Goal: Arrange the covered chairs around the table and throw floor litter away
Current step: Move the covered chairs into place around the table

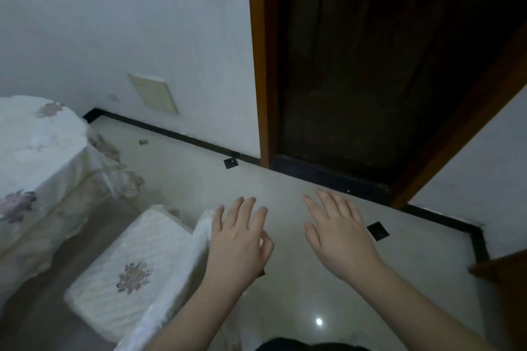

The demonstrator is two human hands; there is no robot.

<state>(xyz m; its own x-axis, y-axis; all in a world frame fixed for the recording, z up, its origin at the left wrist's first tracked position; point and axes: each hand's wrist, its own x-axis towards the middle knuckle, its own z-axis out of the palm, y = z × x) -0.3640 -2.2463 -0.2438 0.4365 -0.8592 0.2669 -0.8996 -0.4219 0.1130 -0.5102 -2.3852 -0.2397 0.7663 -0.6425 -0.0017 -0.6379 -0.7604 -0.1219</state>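
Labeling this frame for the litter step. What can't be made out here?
- Green scrap on the floor, head view: too small to identify.
- Covered chair: backrest partly behind left hand; legs under cloth.
- Table: cut by left edge.
- Doorway: too dark.

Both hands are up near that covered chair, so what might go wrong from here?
The green scrap lies far off by the wall, past the table, and could easily get missed. The chair's loose white cover may slip or bunch if the left hand pulls on the fabric. The right hand holds nothing, so a one-handed pull might twist the chair.
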